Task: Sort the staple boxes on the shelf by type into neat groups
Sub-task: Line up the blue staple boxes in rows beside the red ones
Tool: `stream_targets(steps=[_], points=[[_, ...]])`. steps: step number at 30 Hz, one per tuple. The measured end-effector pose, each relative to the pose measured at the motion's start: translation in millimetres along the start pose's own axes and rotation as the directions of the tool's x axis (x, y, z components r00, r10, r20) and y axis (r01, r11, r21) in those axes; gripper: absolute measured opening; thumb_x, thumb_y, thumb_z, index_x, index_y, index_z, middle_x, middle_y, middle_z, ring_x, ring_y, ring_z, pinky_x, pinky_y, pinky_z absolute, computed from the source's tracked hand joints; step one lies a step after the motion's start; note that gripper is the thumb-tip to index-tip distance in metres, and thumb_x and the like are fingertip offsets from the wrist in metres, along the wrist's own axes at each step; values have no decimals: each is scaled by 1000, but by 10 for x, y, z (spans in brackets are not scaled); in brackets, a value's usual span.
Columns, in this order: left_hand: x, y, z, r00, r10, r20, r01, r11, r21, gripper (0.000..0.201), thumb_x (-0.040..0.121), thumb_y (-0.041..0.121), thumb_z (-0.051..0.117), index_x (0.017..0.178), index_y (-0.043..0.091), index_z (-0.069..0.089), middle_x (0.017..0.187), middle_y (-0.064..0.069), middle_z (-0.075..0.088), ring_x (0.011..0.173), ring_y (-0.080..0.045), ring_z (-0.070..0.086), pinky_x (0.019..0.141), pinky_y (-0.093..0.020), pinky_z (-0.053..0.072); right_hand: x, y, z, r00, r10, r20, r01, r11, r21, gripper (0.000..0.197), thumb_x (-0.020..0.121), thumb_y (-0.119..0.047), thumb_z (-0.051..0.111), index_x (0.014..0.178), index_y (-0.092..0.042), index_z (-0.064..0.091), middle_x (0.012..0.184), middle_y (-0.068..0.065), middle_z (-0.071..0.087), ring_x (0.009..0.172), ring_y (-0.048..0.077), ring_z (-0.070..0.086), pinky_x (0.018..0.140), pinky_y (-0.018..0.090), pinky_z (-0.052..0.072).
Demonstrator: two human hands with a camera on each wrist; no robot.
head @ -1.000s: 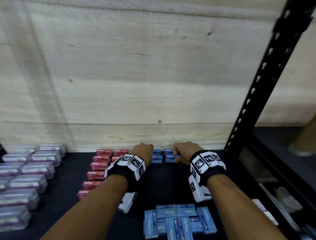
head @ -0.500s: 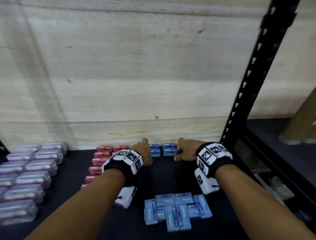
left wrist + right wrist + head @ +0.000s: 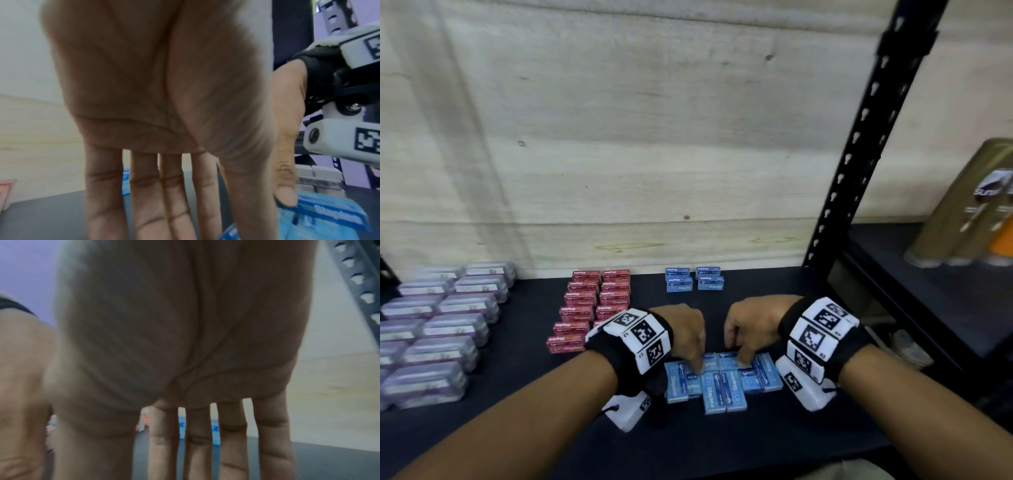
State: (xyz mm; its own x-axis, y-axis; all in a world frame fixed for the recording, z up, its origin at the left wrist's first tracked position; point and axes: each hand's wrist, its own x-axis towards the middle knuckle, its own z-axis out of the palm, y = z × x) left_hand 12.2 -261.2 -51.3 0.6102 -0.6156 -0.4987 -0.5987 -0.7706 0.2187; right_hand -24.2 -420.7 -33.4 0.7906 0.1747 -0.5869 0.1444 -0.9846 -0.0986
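A loose pile of blue staple boxes [image 3: 722,387] lies near the shelf's front, some lengthwise and some crosswise. My left hand [image 3: 697,363] reaches down onto its left part with straight fingers [image 3: 164,194]. My right hand [image 3: 739,356] touches the pile's top right, fingers [image 3: 205,443] straight. In the left wrist view the right thumb presses a tilted blue box [image 3: 329,211]. At the back stands a small neat group of blue boxes [image 3: 694,279]. Two rows of red boxes [image 3: 592,308] stand to its left. I see no box enclosed in either hand.
Several clear plastic cases with purple labels [image 3: 441,325] fill the left of the black shelf [image 3: 517,394]. A black perforated upright [image 3: 859,154] bounds the right side, with gold cans [image 3: 969,205] beyond it. A pale wooden wall stands behind.
Both hands have drawn back from the small blue group at the back wall to the loose blue pile at the front. The back group now stands uncovered.
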Motion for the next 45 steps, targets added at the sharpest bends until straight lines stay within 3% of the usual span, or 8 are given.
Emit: stream_targets(steps=[3, 10, 16, 21, 27, 33, 39, 45], points=[[7, 35, 42, 999, -20, -45, 21, 999, 31, 33, 74, 34, 82, 103, 20, 75, 103, 4, 72, 95, -16, 66, 91, -39, 55, 14, -29, 68, 1000, -7, -16, 7, 1000, -24, 42, 78, -27, 82, 118, -22, 70, 109, -8, 69, 91, 9, 59, 85, 28, 50], [24, 3, 33, 997, -2, -82, -1, 999, -37, 27, 70, 31, 86, 91, 24, 71, 94, 6, 71, 88, -14, 66, 85, -36, 57, 110, -29, 49, 1000, 14, -25, -15, 999, -35, 39, 70, -26, 88, 106, -25, 72, 82, -15, 63, 73, 3, 56, 67, 25, 48], [153, -139, -31, 997, 7, -82, -13, 997, -71, 28, 72, 29, 85, 97, 23, 73, 91, 8, 70, 87, -12, 65, 85, -30, 55, 277, 24, -39, 1000, 16, -11, -16, 1000, 1, 29, 72, -30, 86, 97, -29, 72, 78, -19, 62, 75, 0, 56, 72, 25, 45], [265, -288, -148, 978, -30, -208, 14, 997, -77, 26, 76, 25, 82, 98, 21, 71, 90, 7, 65, 86, -12, 62, 82, -26, 52, 382, 117, -230, 990, 51, -130, -43, 997, 63, 21, 76, -25, 83, 88, -28, 67, 79, -16, 63, 79, 7, 58, 72, 26, 47], [371, -402, -189, 941, -92, -326, 69, 994, -83, 26, 78, 25, 80, 99, 21, 66, 102, 2, 66, 96, -19, 64, 87, -34, 54, 507, 195, -304, 978, 83, -191, -65, 993, 102, 21, 78, -25, 81, 92, -25, 65, 87, -11, 62, 77, 6, 54, 60, 21, 39], [309, -455, -154, 945, -125, -301, 126, 992, -18, 34, 79, 39, 76, 100, 22, 56, 102, -1, 60, 86, -20, 54, 72, -29, 45, 430, 212, -286, 979, 102, -176, -80, 989, 125, 42, 80, -32, 80, 115, -19, 62, 98, -9, 54, 85, 11, 52, 55, 20, 36], [264, -473, -120, 932, -154, -329, 168, 986, 12, 24, 92, 29, 60, 112, 17, 55, 114, -9, 60, 103, -29, 59, 80, -33, 50, 427, 204, -298, 974, 119, -192, -103, 990, 92, 22, 86, -27, 75, 105, -17, 70, 107, -3, 67, 94, 15, 58, 82, 30, 49], [293, -503, -150, 920, -161, -357, 172, 985, 1, 26, 94, 29, 59, 116, 17, 54, 115, -9, 62, 104, -30, 60, 88, -39, 53, 482, 176, -348, 965, 128, -229, -99, 986, 131, 26, 91, -27, 70, 113, -19, 59, 121, 0, 61, 109, 21, 57, 91, 34, 47]])
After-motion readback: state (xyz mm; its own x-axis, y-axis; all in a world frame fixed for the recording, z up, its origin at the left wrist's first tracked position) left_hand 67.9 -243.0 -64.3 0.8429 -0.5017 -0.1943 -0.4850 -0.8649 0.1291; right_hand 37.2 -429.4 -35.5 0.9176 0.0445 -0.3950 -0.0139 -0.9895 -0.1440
